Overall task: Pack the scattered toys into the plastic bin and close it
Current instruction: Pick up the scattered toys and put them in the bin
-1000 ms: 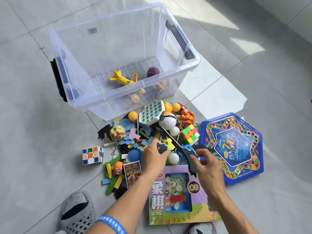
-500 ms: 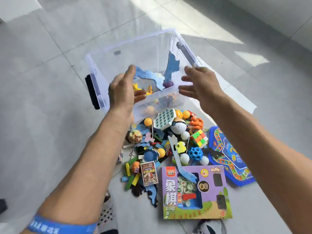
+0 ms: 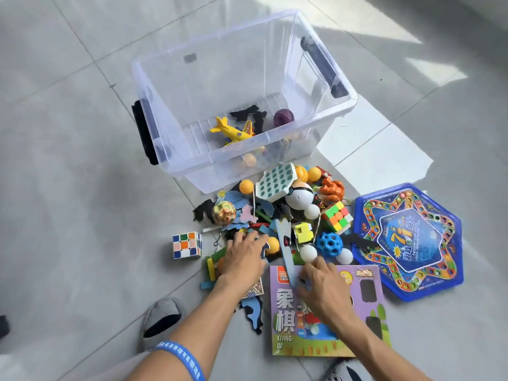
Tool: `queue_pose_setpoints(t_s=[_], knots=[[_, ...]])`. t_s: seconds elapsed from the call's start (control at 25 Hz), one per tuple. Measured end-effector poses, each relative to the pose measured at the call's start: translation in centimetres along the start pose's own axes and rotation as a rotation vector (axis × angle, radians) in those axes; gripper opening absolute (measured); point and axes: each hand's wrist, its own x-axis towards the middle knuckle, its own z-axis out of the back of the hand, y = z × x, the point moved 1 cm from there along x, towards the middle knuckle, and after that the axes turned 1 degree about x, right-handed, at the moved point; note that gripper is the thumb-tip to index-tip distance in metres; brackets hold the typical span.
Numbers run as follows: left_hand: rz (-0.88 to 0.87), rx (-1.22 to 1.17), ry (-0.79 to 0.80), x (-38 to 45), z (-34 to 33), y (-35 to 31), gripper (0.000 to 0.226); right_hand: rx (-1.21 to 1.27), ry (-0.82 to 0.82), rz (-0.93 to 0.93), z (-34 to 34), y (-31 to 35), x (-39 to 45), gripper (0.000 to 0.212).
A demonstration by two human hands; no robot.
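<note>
The floor [image 3: 68, 160] is laid with large, glossy, light grey tiles with faint marbled streaks, divided by thin, darker grout lines [image 3: 90, 60] that run diagonally across the view. Bright sunlight falls on the right side: a wide, sharp-edged patch [image 3: 379, 158] lies at mid-right, and smaller bright bars [image 3: 437, 74] sit farther off toward the far right. Soft grey shadow bands lie between these lit areas. The left and near parts of the floor are evenly lit and duller, with only a faint sheen. No walls, windows or furniture are visible.
</note>
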Motion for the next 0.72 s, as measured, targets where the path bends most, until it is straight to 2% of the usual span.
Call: queue_pose_setpoints(t_s=[0.12, 0.24, 0.32, 0.4, 0.48, 0.56, 0.68, 0.72], knots=[[-0.053, 0.011, -0.103, 0.9, 0.1, -0.5, 0.025, -0.005, 0.004, -0.003, -1.5, 0.2, -0.9, 0.031], [-0.095, -0.026, -0.169, 0.7, 0.7, -0.7, 0.011, 0.022, 0.038, -0.058, -2.1, 0.8, -1.3, 0.035], [-0.038, -0.312, -0.249, -0.3, 2.4, -0.8, 0.011, 0.084, 0.108, -0.111, -1.9, 1.7, -1.6, 0.030], [0.060, -0.752, -0.401, -1.1, 6.1, -1.5, 0.012, 0.161, 0.141, -0.143, -0.6, 2.0, -1.4, 0.027], [0.154, -1.145, -0.631, -0.7, 11.8, -2.4, 0.009, 0.424, 0.154, -0.173, 1.6, 2.0, -1.4, 0.023], [0.166, -1.391, -0.738, 0.9, 17.8, -2.5, 0.004, 0.775, 0.107, -0.153, 5.0, 2.1, -2.0, 0.013], [0.178, -1.403, -0.701, 2.7, 22.9, -1.0, 0.032, 1.161, -0.047, -0.086, 12.2, 2.8, -3.1, 0.011], [0.222, -1.356, -0.715, 2.6, 22.8, -0.3, 0.032, 1.244, -0.117, -0.042, 14.8, 3.5, -3.0, 0.013]])
